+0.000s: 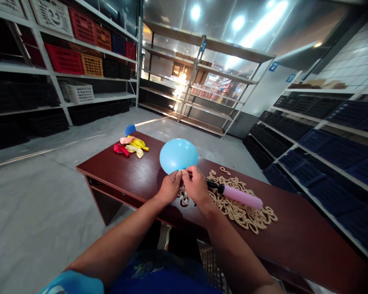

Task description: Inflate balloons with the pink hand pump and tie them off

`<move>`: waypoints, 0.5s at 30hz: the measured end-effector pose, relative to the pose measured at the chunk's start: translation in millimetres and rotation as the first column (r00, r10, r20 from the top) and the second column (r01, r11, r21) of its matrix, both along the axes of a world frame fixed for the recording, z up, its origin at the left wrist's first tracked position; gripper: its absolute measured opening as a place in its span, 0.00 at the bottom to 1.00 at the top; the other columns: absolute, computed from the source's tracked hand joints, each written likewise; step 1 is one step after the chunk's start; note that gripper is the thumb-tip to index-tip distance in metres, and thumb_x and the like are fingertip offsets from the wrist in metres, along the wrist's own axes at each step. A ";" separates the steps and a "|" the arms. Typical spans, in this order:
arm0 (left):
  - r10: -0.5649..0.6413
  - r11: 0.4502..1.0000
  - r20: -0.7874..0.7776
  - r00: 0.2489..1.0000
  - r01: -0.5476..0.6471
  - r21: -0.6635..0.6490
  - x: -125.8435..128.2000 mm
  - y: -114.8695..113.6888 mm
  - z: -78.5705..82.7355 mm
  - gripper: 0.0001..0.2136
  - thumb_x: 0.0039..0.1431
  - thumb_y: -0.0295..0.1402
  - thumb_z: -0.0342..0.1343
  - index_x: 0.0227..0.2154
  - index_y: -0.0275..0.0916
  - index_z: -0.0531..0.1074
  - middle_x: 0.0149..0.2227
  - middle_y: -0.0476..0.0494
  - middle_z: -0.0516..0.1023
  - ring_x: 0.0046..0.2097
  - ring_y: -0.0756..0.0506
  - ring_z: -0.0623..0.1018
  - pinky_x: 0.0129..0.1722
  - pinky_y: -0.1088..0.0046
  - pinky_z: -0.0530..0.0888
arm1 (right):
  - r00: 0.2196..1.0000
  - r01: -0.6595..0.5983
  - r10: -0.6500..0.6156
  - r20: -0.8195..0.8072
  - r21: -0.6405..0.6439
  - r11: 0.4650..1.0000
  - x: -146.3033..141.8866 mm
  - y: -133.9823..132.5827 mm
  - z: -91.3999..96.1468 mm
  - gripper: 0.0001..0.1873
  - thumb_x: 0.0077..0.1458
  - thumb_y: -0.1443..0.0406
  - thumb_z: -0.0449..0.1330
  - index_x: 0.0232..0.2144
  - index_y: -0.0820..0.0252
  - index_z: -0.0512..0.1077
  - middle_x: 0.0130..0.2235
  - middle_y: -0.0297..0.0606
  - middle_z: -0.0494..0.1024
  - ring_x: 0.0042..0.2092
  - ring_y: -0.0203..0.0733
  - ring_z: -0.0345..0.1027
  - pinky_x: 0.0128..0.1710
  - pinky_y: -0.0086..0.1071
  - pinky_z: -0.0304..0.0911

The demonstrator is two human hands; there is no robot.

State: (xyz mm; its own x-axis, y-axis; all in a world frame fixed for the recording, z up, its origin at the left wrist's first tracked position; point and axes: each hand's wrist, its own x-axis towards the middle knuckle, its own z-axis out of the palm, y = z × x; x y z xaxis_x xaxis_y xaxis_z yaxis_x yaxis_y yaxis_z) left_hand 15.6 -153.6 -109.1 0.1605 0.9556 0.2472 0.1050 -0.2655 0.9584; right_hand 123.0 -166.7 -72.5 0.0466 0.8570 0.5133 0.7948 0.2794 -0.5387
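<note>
An inflated light blue balloon [178, 155] stands above the brown table, its neck toward me. My left hand [171, 184] pinches at the neck from the left side. From the right, my right hand [195, 183] pinches at the same spot, and the fingertips of both hands nearly meet. The neck itself is mostly hidden by my fingers. Just right of my right hand lies a pink hand pump [242, 197] with a black end, resting on a pile of beige curved pieces [251, 218]. A few more such pieces [184, 200] show beneath my hands.
Limp balloons [135, 145] in red, yellow and pale colours lie at the table's [110, 171] far left, beside a blue rounded object [130, 130]. Shelves with crates [64, 59] stand left, dark bins [319, 159] fill the right shelves, and a metal rack [199, 73] is behind.
</note>
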 end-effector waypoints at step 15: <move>0.061 0.997 -0.028 0.998 -0.059 0.047 -6.6 6.9 -8.5 0.17 0.59 0.42 0.41 0.28 0.35 0.68 0.25 0.47 0.71 0.29 0.49 0.69 0.31 0.75 0.65 | 0.951 -0.308 0.304 0.061 0.100 0.946 7.4 -14.4 5.5 0.11 0.57 0.63 0.48 0.31 0.58 0.69 0.33 0.39 0.71 0.36 0.37 0.64 0.39 0.31 0.59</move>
State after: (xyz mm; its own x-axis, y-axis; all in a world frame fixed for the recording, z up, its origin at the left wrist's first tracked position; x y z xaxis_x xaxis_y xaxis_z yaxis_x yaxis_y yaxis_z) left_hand 9.0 -146.6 -117.5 0.1112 0.9513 0.2877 0.1502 -0.3022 0.9413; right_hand 130.4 -181.0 -67.0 -0.2341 0.7661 0.5985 0.6843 0.5671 -0.4583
